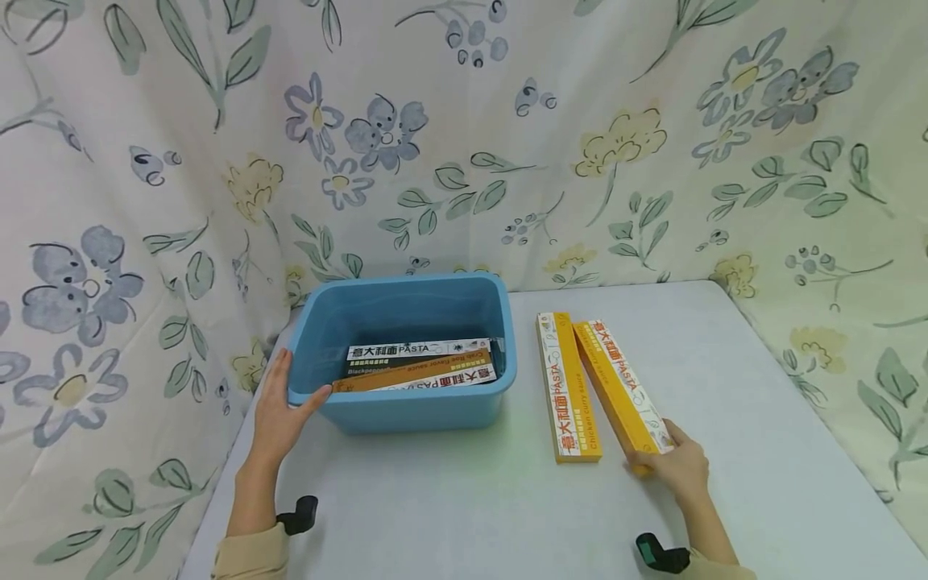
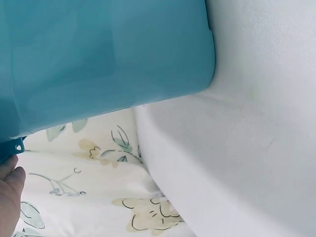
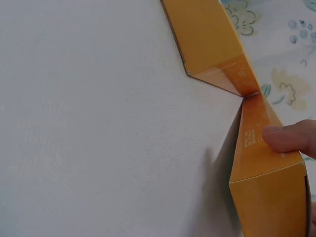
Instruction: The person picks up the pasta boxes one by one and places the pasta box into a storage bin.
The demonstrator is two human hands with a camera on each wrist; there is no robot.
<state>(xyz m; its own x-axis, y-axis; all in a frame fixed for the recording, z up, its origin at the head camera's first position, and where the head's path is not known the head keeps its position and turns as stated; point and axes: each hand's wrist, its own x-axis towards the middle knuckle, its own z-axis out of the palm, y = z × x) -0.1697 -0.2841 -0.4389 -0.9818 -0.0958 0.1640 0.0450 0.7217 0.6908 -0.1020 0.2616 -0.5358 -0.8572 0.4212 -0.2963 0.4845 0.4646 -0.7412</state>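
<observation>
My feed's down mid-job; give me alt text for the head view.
A person's right hand grips the near end of a yellow pasta box on a white table, beside a second yellow box. The left hand touches the front-left corner of a blue bin holding more pasta boxes. Floral fabric hangs behind.

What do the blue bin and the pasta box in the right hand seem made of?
Blue bin: probably molded plastic, smooth and satin, given its rounded corners. Pasta box in the right hand: likely printed cardboard, slight sheen, given its crisp folded edges.
</observation>
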